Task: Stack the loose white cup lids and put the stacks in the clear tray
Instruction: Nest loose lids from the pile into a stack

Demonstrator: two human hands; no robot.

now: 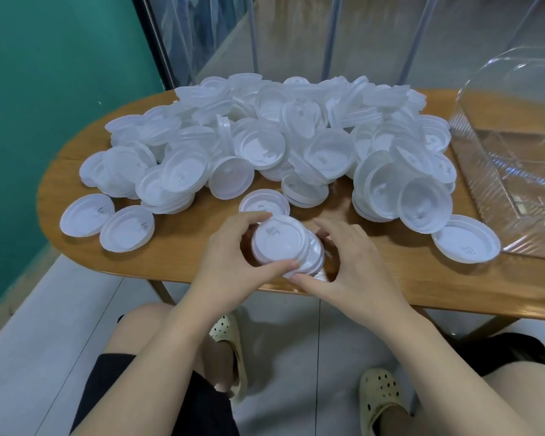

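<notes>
Both hands, left hand [233, 262] and right hand [356, 272], curled round short stack [285, 247] near tray [516, 190]; best squaring rims before adding lids [249, 136].

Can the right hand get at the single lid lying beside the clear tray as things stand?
Probably yes, once freed: the lid lies alone on open table to that side, but the right hand now grips the stack with the left hand.

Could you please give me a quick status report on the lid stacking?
Left hand and right hand both grip a short lid stack at the table's near edge. Clear tray holds no lids. Big loose pile remains; path clear.
</notes>
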